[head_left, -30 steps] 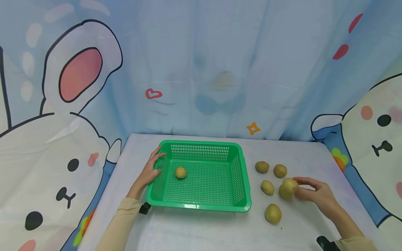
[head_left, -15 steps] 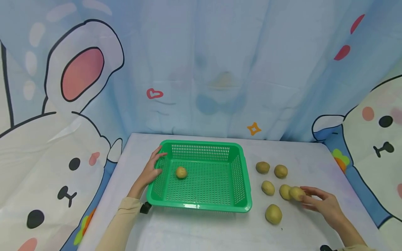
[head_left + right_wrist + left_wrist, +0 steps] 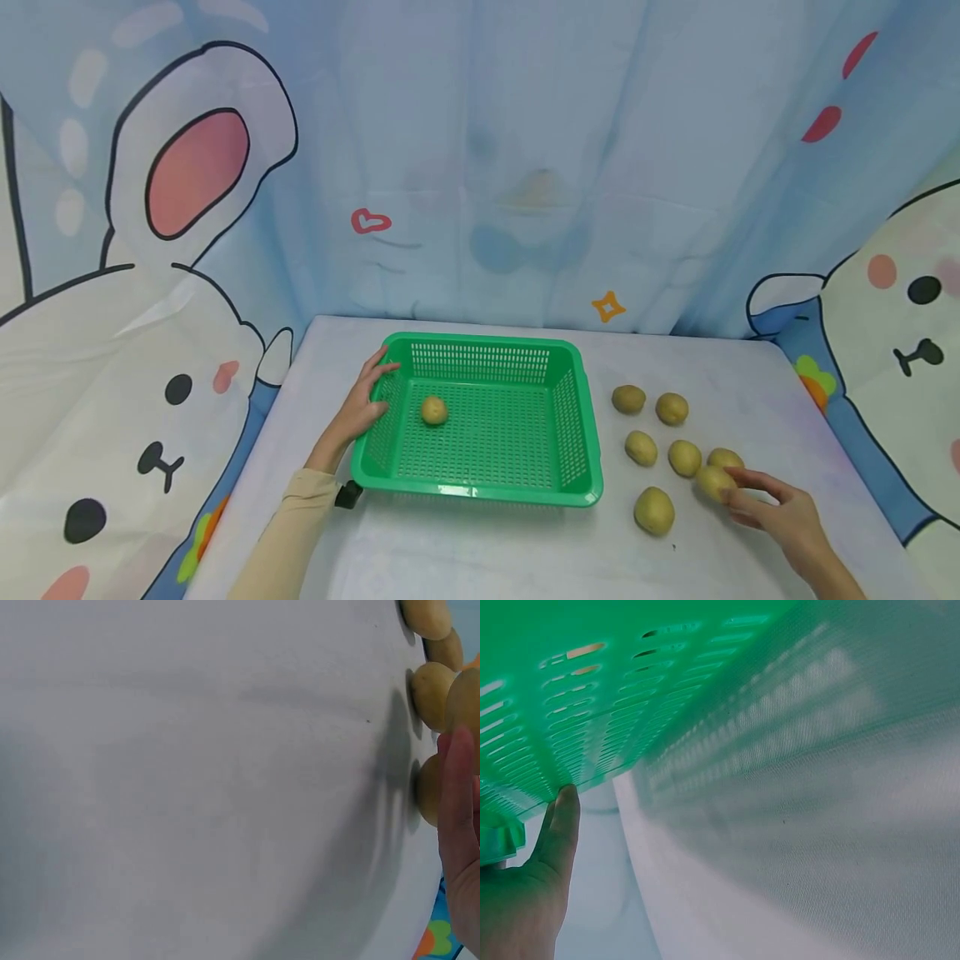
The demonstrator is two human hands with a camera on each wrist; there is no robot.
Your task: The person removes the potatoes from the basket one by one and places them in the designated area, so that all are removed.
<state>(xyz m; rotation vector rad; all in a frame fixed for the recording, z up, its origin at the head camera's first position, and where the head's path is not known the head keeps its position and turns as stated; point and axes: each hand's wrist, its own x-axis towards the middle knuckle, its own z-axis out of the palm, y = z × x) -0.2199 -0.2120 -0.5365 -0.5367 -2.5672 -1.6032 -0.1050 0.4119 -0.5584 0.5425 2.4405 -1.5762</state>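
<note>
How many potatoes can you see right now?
7. One potato lies in the green basket; six are on the table to its right, and the right hand touches the nearest one. None seems hidden.

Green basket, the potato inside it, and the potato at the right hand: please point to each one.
green basket (image 3: 480, 494): head view, on its near rim.
potato in the basket (image 3: 433, 410): head view, on its middle.
potato at the right hand (image 3: 714, 482): head view, on its top surface.
</note>
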